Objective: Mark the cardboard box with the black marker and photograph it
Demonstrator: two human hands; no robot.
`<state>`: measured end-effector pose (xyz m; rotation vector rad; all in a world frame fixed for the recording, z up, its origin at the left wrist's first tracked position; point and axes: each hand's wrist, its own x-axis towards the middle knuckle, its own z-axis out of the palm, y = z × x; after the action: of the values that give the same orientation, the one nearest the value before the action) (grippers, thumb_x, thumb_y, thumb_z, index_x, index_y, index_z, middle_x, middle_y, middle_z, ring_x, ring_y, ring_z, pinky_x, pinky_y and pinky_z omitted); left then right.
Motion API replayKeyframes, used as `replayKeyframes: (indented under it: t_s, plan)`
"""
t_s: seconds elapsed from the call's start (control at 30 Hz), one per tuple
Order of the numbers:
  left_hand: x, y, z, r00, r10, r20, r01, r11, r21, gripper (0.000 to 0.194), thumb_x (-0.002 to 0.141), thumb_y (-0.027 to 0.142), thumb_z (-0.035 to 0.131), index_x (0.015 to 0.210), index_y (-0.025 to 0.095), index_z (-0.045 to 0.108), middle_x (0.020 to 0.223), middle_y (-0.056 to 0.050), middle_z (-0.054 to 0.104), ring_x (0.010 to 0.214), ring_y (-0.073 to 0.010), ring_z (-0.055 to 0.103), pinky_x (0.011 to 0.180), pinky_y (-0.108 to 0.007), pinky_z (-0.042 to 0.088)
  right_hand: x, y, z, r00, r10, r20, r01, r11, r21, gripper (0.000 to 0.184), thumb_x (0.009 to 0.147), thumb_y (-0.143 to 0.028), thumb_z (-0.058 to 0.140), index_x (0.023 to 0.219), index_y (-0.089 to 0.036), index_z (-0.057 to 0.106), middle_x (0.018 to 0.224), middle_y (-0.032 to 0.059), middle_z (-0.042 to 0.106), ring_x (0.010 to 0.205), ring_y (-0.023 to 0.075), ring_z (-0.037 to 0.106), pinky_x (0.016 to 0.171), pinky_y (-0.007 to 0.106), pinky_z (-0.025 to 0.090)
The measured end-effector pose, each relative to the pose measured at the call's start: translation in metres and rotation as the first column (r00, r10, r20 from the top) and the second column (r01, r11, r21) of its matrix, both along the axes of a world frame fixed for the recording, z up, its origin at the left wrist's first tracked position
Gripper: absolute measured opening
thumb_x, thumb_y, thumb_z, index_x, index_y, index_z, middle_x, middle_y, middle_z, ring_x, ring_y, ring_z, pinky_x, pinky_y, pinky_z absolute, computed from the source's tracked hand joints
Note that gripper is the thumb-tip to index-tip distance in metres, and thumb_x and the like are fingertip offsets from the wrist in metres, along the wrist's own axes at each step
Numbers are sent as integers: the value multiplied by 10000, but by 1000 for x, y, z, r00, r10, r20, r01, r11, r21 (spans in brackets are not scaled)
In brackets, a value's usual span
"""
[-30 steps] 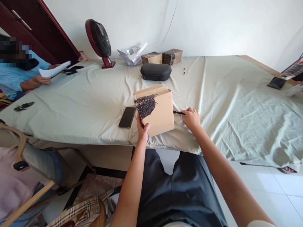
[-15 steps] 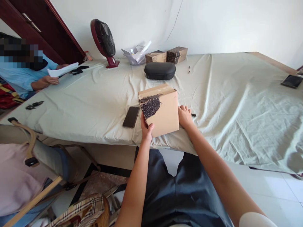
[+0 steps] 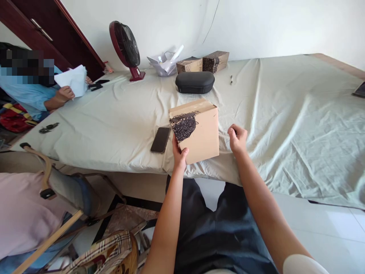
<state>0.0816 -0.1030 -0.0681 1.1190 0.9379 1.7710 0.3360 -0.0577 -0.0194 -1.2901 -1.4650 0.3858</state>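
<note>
My left hand (image 3: 179, 155) is closed on the lower left corner of a cardboard box (image 3: 203, 131), thumb on its front face. The box is tilted up above the table's near edge. Dense black scribbles cover its upper left corner, and a small black mark is near the upper right. Right of the box, apart from it, my right hand (image 3: 238, 140) is curled into a fist around a black pen; only a dark bit shows at the fingers, the rest is hidden. A dark phone (image 3: 160, 139) lies just left of the box.
Behind the box are a black zip case (image 3: 195, 82), two scribbled cardboard boxes (image 3: 189, 65), a basket of papers (image 3: 165, 66) and a fan (image 3: 125, 47). A small pen (image 3: 231, 80) lies farther right. At left, another person's hand (image 3: 65, 94) holds papers; a chair (image 3: 67, 186) stands nearby.
My right hand has moved right, away from the box's edge, and curled up; the black pen no longer sticks out beside it. My left hand keeps its hold. The other person's papers have been raised.
</note>
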Motion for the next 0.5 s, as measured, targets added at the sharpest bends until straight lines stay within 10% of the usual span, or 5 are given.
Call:
replayKeyframes:
  t_s: [0.3, 0.5]
  plan:
    - [1, 1, 1, 999, -1, 37, 2, 1000, -28, 1144, 637, 743, 854, 1614, 323, 434, 1625, -103, 550, 1498, -386, 544, 1225, -504, 487, -13, 11, -11, 845, 18, 535, 158, 947, -280, 299, 889, -410, 587, 987, -206, 784, 1215, 184, 705, 1198, 386, 569, 984, 482, 456]
    - [1, -1, 4, 1000, 3, 7, -2, 999, -44, 1164, 652, 769, 825, 1634, 307, 404, 1610, -124, 562, 1432, -378, 601, 1177, -491, 524, -15, 6, -18, 968, 237, 82, -223, 964, -146, 721, 1039, -670, 216, 1407, -235, 659, 1489, 158, 640, 1413, 338, 550, 1204, 528, 411]
